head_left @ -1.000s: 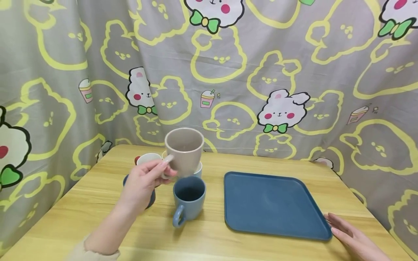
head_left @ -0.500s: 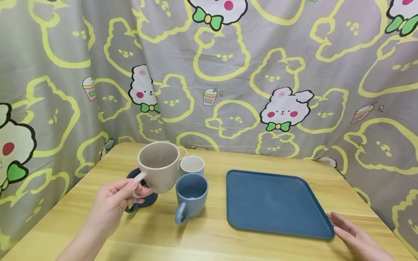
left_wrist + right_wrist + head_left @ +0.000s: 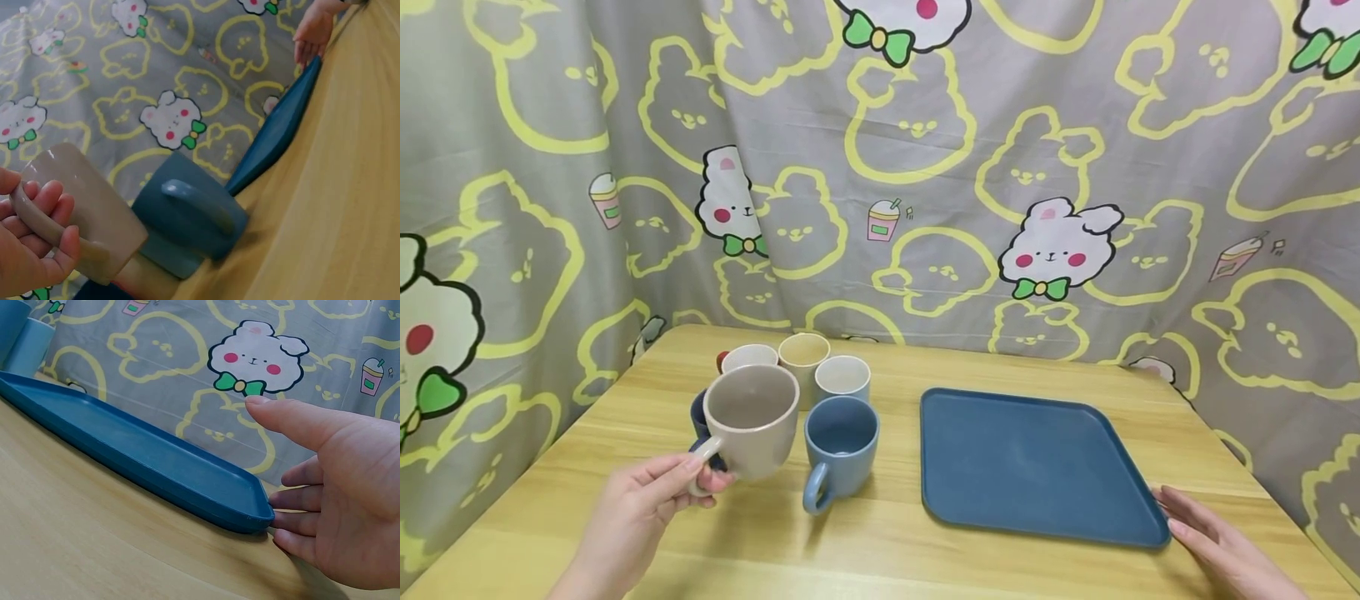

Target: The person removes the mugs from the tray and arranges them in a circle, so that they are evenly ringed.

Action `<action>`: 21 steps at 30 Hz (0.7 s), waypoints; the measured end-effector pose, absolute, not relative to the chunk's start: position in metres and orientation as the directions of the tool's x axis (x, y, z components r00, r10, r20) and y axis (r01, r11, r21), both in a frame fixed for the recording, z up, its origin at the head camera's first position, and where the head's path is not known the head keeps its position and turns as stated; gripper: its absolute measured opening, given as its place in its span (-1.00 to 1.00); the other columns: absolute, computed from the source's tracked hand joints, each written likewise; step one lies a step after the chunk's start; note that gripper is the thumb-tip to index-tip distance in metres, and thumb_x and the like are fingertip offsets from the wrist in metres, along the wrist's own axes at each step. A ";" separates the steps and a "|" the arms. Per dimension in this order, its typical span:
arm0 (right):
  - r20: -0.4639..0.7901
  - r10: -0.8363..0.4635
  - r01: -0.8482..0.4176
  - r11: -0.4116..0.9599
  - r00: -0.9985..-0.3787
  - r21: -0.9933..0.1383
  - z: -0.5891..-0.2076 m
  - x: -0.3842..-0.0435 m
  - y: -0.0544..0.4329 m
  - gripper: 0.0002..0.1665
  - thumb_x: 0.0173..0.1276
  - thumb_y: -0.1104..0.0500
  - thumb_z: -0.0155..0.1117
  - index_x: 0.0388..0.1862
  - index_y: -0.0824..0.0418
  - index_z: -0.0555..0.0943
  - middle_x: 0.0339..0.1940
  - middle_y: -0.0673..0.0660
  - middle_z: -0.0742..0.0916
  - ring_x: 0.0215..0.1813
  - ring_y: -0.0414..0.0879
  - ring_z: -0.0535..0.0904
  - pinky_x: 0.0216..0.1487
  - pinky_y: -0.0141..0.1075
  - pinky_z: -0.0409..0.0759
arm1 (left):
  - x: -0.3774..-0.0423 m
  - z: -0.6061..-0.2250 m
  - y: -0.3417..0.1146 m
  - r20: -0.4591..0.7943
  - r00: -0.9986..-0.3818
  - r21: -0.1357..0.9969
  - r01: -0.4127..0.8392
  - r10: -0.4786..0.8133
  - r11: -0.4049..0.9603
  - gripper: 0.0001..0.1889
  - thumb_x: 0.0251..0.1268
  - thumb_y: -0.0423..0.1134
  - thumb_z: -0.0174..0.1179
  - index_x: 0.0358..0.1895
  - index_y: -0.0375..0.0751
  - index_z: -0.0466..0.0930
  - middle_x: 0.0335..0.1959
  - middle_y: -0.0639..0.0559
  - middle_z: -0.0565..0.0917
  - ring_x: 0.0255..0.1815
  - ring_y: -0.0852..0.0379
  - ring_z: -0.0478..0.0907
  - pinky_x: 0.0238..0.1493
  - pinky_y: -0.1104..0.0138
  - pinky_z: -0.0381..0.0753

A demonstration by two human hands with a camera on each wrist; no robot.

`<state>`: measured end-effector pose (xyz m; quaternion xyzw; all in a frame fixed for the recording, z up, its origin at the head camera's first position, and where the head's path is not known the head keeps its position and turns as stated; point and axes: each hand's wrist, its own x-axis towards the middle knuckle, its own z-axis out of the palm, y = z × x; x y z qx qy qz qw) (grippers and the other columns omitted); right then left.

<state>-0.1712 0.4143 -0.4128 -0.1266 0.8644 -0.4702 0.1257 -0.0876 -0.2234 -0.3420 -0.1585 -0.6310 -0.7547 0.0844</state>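
My left hand (image 3: 638, 510) grips a beige mug (image 3: 752, 423) by its handle, raised over the left part of the table. In the left wrist view the fingers curl through the handle of that mug (image 3: 87, 212). Just right of it stands a blue mug (image 3: 841, 446), its handle toward me. A dark navy mug (image 3: 700, 417) is mostly hidden behind the beige one. At the right, my right hand (image 3: 1221, 542) lies with fingers extended against the right edge of a blue tray (image 3: 1037, 467). The right wrist view shows its fingertips right at the corner of the tray (image 3: 156, 456).
Behind the beige mug stand a white mug (image 3: 749, 357) with a red handle, a yellowish mug (image 3: 804, 350) and a pale blue mug (image 3: 842, 377). All rest on a wooden table (image 3: 895, 542). A patterned curtain (image 3: 925, 167) hangs along the back and sides.
My left hand has brought the beige mug leftward, lower and toward me, uncovering the mugs at the back. The right hand stays at the edge of the tray.
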 end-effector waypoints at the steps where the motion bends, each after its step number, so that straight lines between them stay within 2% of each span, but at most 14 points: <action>1: -0.115 -0.332 -0.088 0.537 -0.936 -0.839 -0.411 -0.171 0.414 -0.32 0.53 0.20 -0.21 0.34 0.66 -0.16 0.05 -0.54 0.28 0.00 -0.71 0.23 -0.15 -0.58 0.39 | -0.087 -0.345 -0.224 0.339 -0.937 0.928 0.320 0.079 -0.190 -0.60 0.39 -0.56 -0.22 -0.25 -0.25 0.68 -0.37 -0.04 0.71 -0.30 0.11 0.63 -0.31 0.33 0.57; 4: -0.170 -0.284 -0.025 0.574 -0.943 -0.819 -0.408 -0.171 0.412 -0.30 0.53 0.14 -0.19 0.37 0.58 -0.13 0.05 -0.49 0.28 -0.02 -0.72 0.22 -0.14 -0.56 0.40 | -0.086 -0.353 -0.225 0.309 -0.946 0.938 0.285 0.102 -0.198 -0.58 0.39 -0.55 -0.23 -0.25 -0.18 0.69 -0.37 -0.01 0.71 -0.28 0.12 0.64 -0.31 0.35 0.57; 5: -0.182 -0.288 -0.020 0.579 -0.940 -0.815 -0.407 -0.170 0.412 -0.29 0.53 0.13 -0.19 0.38 0.58 -0.14 0.11 -0.40 0.29 -0.03 -0.72 0.22 -0.14 -0.56 0.40 | -0.086 -0.356 -0.225 0.300 -0.947 0.940 0.274 0.111 -0.206 -0.57 0.40 -0.54 -0.23 -0.25 -0.17 0.69 -0.37 -0.01 0.71 -0.28 0.13 0.64 -0.31 0.35 0.57; 11: -0.166 -0.304 -0.039 0.570 -0.938 -0.820 -0.407 -0.170 0.410 -0.31 0.53 0.17 -0.20 0.36 0.61 -0.15 0.02 -0.57 0.27 -0.04 -0.72 0.22 -0.16 -0.56 0.40 | -0.085 -0.372 -0.226 0.242 -0.959 0.950 0.202 0.151 -0.238 -0.55 0.42 -0.52 -0.26 -0.24 -0.12 0.70 -0.34 0.02 0.71 -0.26 0.16 0.63 -0.28 0.39 0.55; 12: -0.163 -0.301 -0.038 0.566 -0.939 -0.823 -0.408 -0.170 0.410 -0.31 0.53 0.17 -0.19 0.36 0.61 -0.15 -0.05 -0.65 0.24 -0.04 -0.73 0.22 -0.16 -0.56 0.40 | -0.084 -0.374 -0.226 0.234 -0.960 0.950 0.193 0.154 -0.245 -0.55 0.42 -0.52 -0.26 -0.24 -0.11 0.70 -0.34 0.02 0.71 -0.26 0.17 0.63 -0.28 0.40 0.56; 19: -0.147 -0.284 -0.047 0.580 -0.947 -0.813 -0.410 -0.170 0.411 -0.31 0.53 0.16 -0.19 0.37 0.60 -0.13 -0.06 -0.65 0.24 -0.04 -0.76 0.17 -0.18 -0.57 0.40 | -0.086 -0.388 -0.226 0.201 -0.967 0.952 0.155 0.158 -0.264 -0.57 0.43 -0.49 -0.24 -0.26 -0.10 0.69 -0.35 0.03 0.71 -0.25 0.17 0.63 -0.25 0.38 0.57; 21: -0.146 -0.290 -0.054 0.583 -0.946 -0.810 -0.410 -0.171 0.412 -0.30 0.53 0.15 -0.19 0.37 0.60 -0.14 0.00 -0.59 0.25 -0.03 -0.76 0.16 -0.18 -0.57 0.39 | -0.086 -0.391 -0.226 0.168 -0.974 0.960 0.126 0.155 -0.251 -0.58 0.44 -0.46 -0.23 -0.28 -0.09 0.69 -0.35 0.04 0.70 -0.25 0.17 0.63 -0.24 0.37 0.57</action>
